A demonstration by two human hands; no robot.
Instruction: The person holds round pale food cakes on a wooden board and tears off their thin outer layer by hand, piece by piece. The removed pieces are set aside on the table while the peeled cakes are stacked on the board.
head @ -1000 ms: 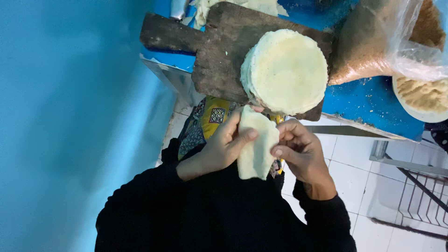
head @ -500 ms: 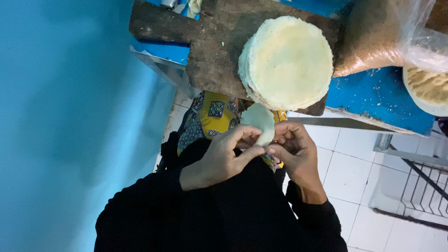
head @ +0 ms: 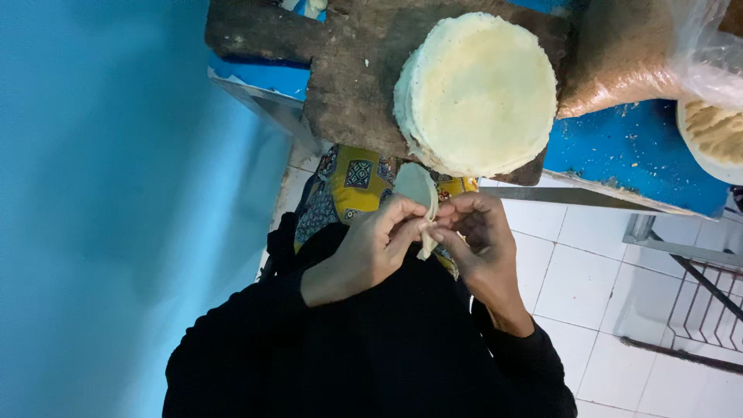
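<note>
— Hands?
— Left hand and right hand at frame centre, fingers of both pinched closed on folded dough piece, held above lap.
— Around?
— Stack of round dough sheets on dark wooden board, upper centre; blue table underneath.

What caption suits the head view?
Both hands, left hand and right hand, pinch a folded dough round.

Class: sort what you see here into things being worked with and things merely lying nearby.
In use: left hand and right hand pinching a folded dough piece; stack of dough rounds on the wooden board.

Lying about: plastic bag, blue table, metal rack.
</note>
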